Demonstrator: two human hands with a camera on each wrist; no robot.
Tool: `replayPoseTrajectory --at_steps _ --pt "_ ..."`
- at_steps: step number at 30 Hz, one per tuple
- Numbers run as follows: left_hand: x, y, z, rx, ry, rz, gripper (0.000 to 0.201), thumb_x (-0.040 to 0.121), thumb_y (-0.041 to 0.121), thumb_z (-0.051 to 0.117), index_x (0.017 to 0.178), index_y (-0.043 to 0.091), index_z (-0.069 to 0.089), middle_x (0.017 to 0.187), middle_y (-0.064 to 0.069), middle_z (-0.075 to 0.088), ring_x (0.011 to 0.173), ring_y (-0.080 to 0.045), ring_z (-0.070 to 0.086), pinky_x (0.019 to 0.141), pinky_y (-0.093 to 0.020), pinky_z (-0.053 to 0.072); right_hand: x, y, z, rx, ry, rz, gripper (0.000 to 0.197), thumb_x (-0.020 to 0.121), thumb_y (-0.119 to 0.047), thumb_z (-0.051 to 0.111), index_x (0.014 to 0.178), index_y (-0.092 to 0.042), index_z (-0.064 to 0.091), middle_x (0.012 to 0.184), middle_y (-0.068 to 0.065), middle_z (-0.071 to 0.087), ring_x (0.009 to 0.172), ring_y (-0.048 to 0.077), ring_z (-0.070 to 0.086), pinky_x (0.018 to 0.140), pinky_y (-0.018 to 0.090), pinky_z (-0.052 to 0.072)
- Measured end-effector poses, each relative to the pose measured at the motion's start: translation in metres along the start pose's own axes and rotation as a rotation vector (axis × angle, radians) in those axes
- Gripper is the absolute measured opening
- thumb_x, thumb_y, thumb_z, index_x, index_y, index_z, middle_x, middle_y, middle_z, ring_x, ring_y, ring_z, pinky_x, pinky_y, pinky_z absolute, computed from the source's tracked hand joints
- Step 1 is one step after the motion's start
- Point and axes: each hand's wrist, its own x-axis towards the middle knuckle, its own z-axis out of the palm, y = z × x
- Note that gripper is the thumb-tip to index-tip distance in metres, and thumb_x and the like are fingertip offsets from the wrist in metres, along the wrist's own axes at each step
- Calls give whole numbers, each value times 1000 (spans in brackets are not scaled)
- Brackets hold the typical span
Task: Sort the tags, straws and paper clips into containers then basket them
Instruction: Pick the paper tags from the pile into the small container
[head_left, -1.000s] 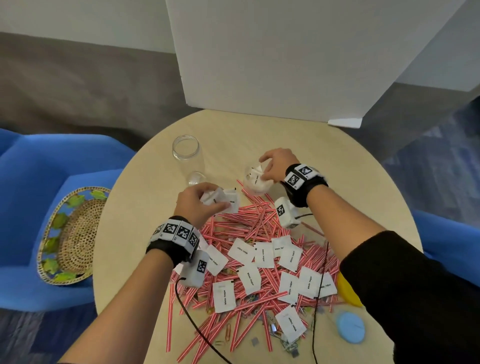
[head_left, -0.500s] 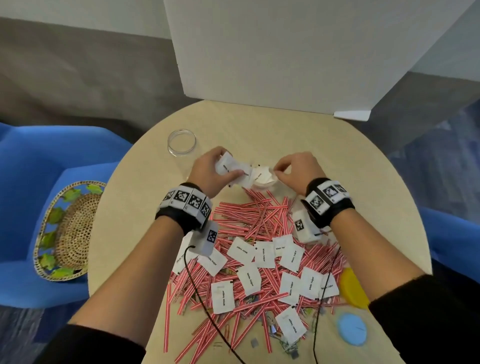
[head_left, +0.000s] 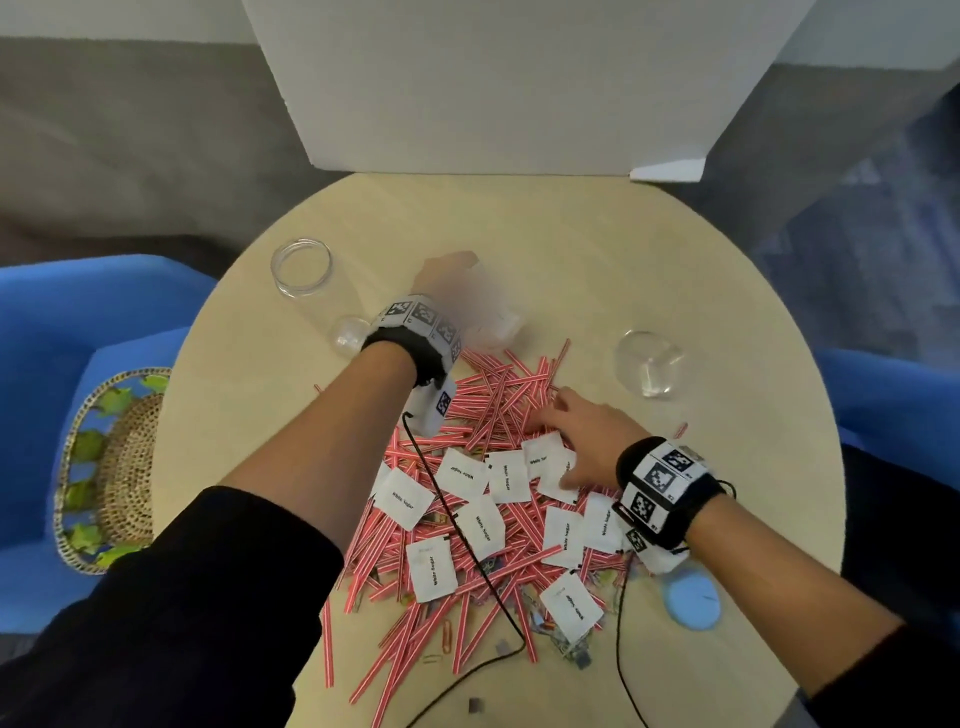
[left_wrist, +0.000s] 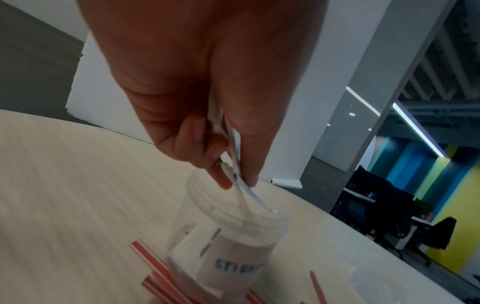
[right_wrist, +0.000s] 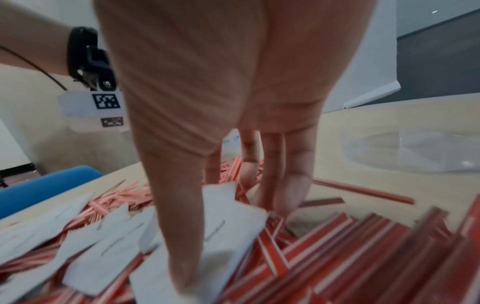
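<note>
My left hand (left_wrist: 237, 181) pinches a few white tags (left_wrist: 240, 164) and holds them in the mouth of a clear jar (left_wrist: 228, 236) that has tags inside. In the head view this hand (head_left: 457, 275) is blurred above that jar (head_left: 496, 325). My right hand (head_left: 558, 447) lies with straight fingers on the pile. Its thumb presses a white tag (right_wrist: 228, 222) and its fingertips (right_wrist: 283, 203) touch the red-and-white straws (head_left: 498, 395). More white tags (head_left: 462, 475) lie over the straws. Paper clips (head_left: 447, 636) lie near the front edge.
An empty clear jar (head_left: 301, 267) and a small clear lid (head_left: 350, 332) stand left on the round table (head_left: 623, 249). A clear lid (head_left: 649, 361) lies right, a blue lid (head_left: 693, 600) front right. A woven basket (head_left: 119, 467) sits on the blue chair. A white board (head_left: 509, 83) stands behind.
My left hand has carried its tags over the jar and lowered them into its mouth. My right hand has left the jar and come back down onto the pile.
</note>
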Motion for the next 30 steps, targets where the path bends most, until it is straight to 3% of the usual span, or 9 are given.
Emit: replayPoseTrajectory --at_steps 5,8,11,14,18,21,24,28,30 --pt "-1 -2 3 24 24 -3 38 79 31 77 111 14 64 110 -9 66 100 -27 61 78 -28 47 1 3 10 -14 60 -30 60 76 -37 79 130 -33 54 133 -3 40 107 20 54 81 27 44" --pt "-2 -3 3 78 31 10 35 93 25 60 126 13 62 130 -13 50 109 -30 57 95 -32 44 2 5 10 11 40 -30 56 79 -38 76 130 -31 55 128 -5 46 107 16 53 86 28 46" --pt "-2 -3 6 124 -16 126 36 99 6 42 128 9 62 131 -17 41 104 -32 57 92 -21 39 3 5 9 40 25 -19 55 79 -37 76 129 -31 56 123 -7 49 108 16 53 90 31 48" --pt "-5 3 2 9 -4 161 41 97 -1 42 129 14 62 118 -15 54 98 -29 59 86 -24 43 2 4 8 49 18 -18 56 79 -35 77 130 -28 56 120 -7 51 109 16 53 91 31 47" --pt "-6 6 -3 -81 53 112 40 91 13 64 129 26 62 98 -1 72 89 -16 67 89 -29 54 0 4 6 64 31 -37 47 81 -31 76 125 -24 62 119 -7 61 109 15 56 93 30 45" --pt "-7 7 0 -19 23 144 25 89 23 68 113 21 72 109 0 72 101 -17 65 99 -29 47 -1 6 5 74 15 -23 26 83 -27 72 108 -21 69 96 -8 63 92 15 58 76 26 43" --pt "-13 -2 4 40 87 271 29 88 29 67 116 22 69 121 -1 64 116 -23 52 103 -34 37 -4 9 -2 113 2 -6 5 85 -24 70 84 -19 71 73 -10 59 68 11 56 59 20 37" --pt "-53 -17 1 -100 227 236 16 88 29 68 103 24 71 99 6 63 91 -10 54 82 -22 40 -3 1 -14 265 77 -8 27 81 -34 77 103 -20 75 83 -11 63 72 4 57 61 17 39" --pt "-85 -25 6 -143 53 195 8 86 27 72 93 25 72 84 10 63 74 -5 55 68 -16 41 -2 -12 -13 290 44 -25 33 80 -37 78 105 -17 74 84 -9 65 74 8 60 62 17 42"
